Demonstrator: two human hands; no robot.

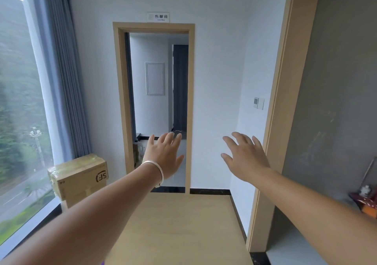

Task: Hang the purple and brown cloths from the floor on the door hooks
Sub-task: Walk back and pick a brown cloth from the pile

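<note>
Both hands are reaching toward the doorway [157,109], holding nothing: left hand [163,156] below its opening, right hand [244,158] right of its frame, fingers [240,140] spread. Neither brown cloth nor hooks are showing; a purple sliver [102,263] at the bottom edge, well below the doorway, could be the purple cloth. Risk: walking on would be leaving the cloths behind, since the camera is looking over the floor [179,224].

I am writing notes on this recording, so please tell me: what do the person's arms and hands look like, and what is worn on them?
Both forearms are bare, with no sleeves in view and no gloves. The left hand has a thin silver bangle round its wrist. The right hand shows nothing worn: no ring, watch or band is visible.
</note>
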